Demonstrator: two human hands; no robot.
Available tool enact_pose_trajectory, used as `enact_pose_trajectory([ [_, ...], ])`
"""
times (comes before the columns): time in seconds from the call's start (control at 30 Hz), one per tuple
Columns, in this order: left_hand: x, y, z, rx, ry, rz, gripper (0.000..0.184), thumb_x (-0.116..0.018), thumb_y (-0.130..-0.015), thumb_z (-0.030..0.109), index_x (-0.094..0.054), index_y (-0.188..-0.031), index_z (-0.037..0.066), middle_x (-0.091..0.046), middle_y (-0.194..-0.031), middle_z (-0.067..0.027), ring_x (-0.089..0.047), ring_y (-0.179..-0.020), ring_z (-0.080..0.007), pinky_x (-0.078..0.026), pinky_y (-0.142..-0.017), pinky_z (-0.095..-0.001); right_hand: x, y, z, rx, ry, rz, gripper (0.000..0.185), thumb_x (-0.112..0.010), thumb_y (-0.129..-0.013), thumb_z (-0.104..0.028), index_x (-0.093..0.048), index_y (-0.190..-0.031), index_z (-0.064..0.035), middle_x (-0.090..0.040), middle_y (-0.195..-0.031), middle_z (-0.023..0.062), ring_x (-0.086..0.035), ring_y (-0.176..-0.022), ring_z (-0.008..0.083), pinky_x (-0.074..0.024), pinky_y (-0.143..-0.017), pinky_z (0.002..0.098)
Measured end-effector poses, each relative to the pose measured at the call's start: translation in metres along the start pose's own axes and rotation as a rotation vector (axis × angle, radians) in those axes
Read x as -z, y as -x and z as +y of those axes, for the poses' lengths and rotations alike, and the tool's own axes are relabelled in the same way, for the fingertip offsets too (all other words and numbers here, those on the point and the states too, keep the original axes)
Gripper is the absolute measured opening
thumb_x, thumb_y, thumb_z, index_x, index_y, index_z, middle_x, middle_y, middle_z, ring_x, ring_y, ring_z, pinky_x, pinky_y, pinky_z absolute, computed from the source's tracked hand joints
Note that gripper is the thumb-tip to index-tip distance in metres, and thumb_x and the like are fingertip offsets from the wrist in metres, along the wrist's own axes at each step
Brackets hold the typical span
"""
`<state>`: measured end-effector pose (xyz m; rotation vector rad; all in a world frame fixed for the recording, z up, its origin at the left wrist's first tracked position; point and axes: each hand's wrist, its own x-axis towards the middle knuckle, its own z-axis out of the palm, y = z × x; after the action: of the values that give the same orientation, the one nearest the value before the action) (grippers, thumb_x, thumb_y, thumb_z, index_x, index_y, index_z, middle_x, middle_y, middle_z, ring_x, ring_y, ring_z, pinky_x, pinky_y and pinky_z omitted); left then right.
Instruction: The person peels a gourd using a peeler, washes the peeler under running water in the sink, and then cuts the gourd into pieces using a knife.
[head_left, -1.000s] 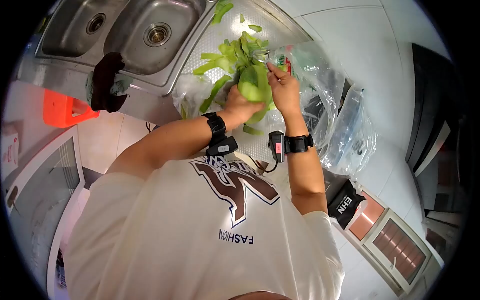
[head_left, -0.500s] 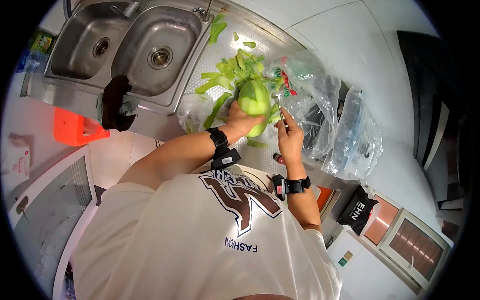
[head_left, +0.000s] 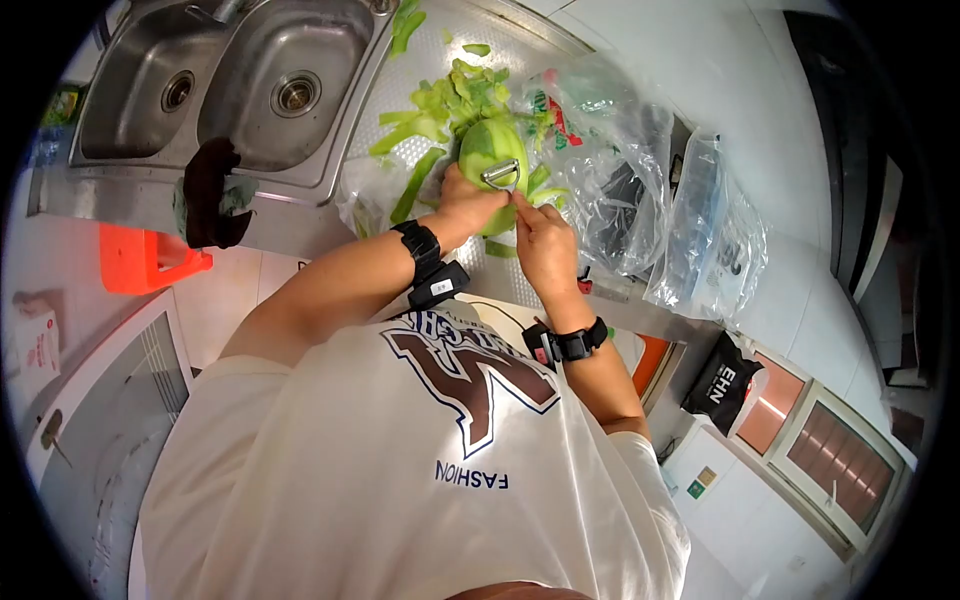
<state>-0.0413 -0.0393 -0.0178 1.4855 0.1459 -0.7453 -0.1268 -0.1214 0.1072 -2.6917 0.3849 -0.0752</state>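
We see metal double sink [head_left: 345,45] left of grip, shiny white wall tiles [head_left: 715,65] right, white-framed panel [head_left: 835,470] farther right, nearer us.

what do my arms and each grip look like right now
The left grip and right grip are bare, ungloved hands. Each wrist wears a black strap with a boxy black device, its label white on the left, reddish on the right. The white sleeves are short.
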Motion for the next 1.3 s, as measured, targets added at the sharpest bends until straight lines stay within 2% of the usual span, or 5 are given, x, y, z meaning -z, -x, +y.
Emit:
enact_pose_trajectory([
  [0.8, -0.004, -0.007, -0.016, -0.041, -0.085, 0.018, 0.074, -0.087, -0.064, 0.026, -0.05, -0.121, -0.002, -0.062, -0.116, -0.0181, -0.062, -0.108, -0.0284, -0.05, -0.093, -0.0355, -0.024, -0.186, 0.044, 0.041, 0.56, -0.426, 0.029, -0.053, -0.086, -0.019, -0.071, -0.1, -0.0016, -0.068, -0.1, 0.0231, -0.066, -0.093, 0.0395, -0.0535, -0.078, 0.0472],
  [0.9, -0.001, -0.001, -0.005, -0.014, -0.002, -0.024, 0.074, -0.088, -0.063, 0.025, -0.049, -0.12, -0.003, -0.061, -0.118, -0.019, -0.062, -0.108, -0.0281, -0.05, -0.093, -0.0358, -0.009, -0.159, 0.058, 0.17, 0.126, -0.063, 0.031, -0.056, -0.089, -0.017, -0.069, -0.112, -0.0008, -0.071, -0.091, 0.0183, -0.069, -0.084, 0.0312, -0.0539, -0.074, 0.0406],
  [0.97, -0.001, -0.003, -0.011, -0.026, 0.017, -0.02, 0.071, -0.087, -0.064, 0.023, -0.051, -0.119, -0.004, -0.062, -0.116, -0.0183, -0.063, -0.106, -0.0269, -0.051, -0.09, -0.036, -0.001, -0.129, 0.049, -0.365, -0.559, -0.098, 0.036, -0.055, -0.094, -0.015, -0.062, -0.127, -0.0019, -0.065, -0.074, 0.0066, -0.061, -0.068, 0.0157, -0.0495, -0.065, 0.0292],
  [1.07, 0.009, -0.001, 0.0, 0.011, 0.124, -0.117, 0.056, -0.084, -0.07, 0.018, -0.057, -0.115, -0.002, -0.065, -0.11, -0.0137, -0.065, -0.099, -0.0229, -0.054, -0.084, -0.0355, -0.035, -0.087, 0.065, -0.353, -0.737, 0.015, 0.037, -0.052, -0.098, -0.011, -0.057, -0.133, -0.0029, -0.053, -0.07, -0.0018, -0.047, -0.064, 0.0057, -0.0421, -0.06, 0.0213],
  [1.3, 0.032, 0.028, 0.044, 0.106, 0.021, -0.158, 0.068, -0.083, -0.072, 0.021, -0.049, -0.125, -0.005, -0.06, -0.117, -0.0166, -0.061, -0.105, -0.0236, -0.053, -0.085, -0.0361, -0.072, -0.059, 0.055, -0.671, -1.437, 0.173, 0.046, -0.052, -0.099, -0.01, -0.044, -0.144, -0.0029, -0.049, -0.074, -0.0045, -0.042, -0.064, 0.0054, -0.039, -0.061, 0.0195],
])
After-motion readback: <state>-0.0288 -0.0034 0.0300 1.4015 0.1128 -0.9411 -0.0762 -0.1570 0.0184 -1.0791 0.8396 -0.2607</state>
